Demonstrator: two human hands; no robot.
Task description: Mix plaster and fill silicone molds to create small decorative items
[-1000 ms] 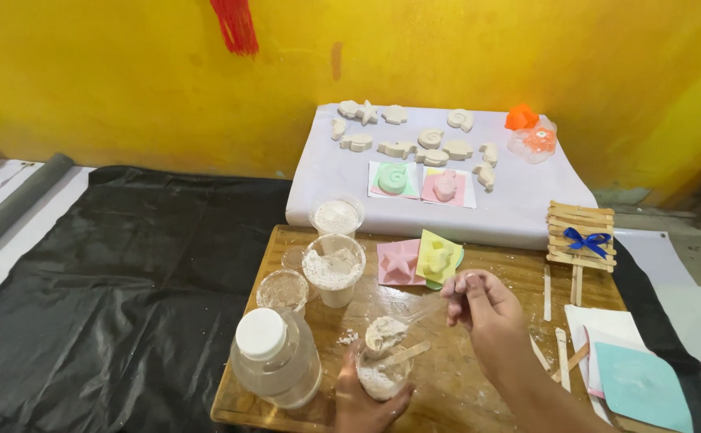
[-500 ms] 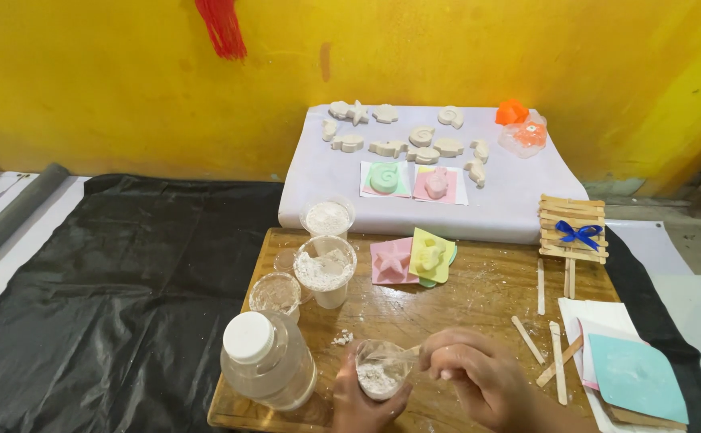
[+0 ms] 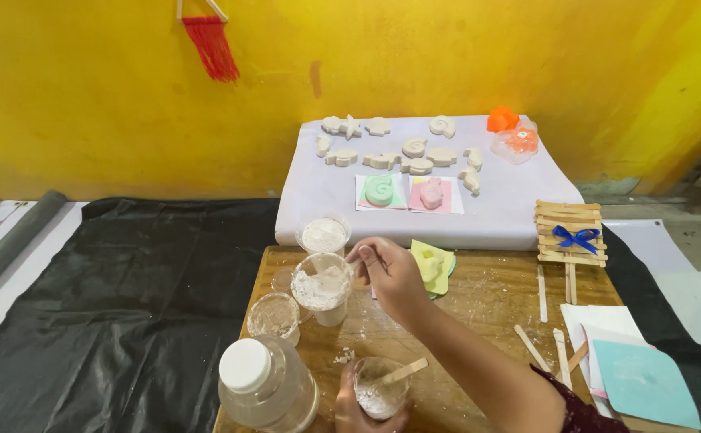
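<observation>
Lifted from the small cup (image 3: 381,390) gripped by the left hand (image 3: 358,409), the right hand (image 3: 390,273) is pinched on a stick above the powder cup (image 3: 322,287), lower centre; powder could be spilled.

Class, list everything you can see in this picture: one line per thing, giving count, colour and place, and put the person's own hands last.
Wall hanging: one, red, on the yellow wall.
Plaster casts: about a dozen, off-white, on the white sheet.
Moulds: green, pink, side by side on the sheet; yellow on the wooden board.
Orange pieces: two, sheet's far right corner.
Stick raft: one, wood with blue bow, right.
Loose sticks: several, wood, board's right side.
Powder cups: three clear, behind and left of the right hand.
Jar: one, clear, white lid, near left.
Paper sheets: white and teal, near right.
Black plastic: left floor.
Grey roll: far left.
Left hand: holds a clear cup with a stick in it.
Right hand: fingers pinched over the middle powder cup.
</observation>
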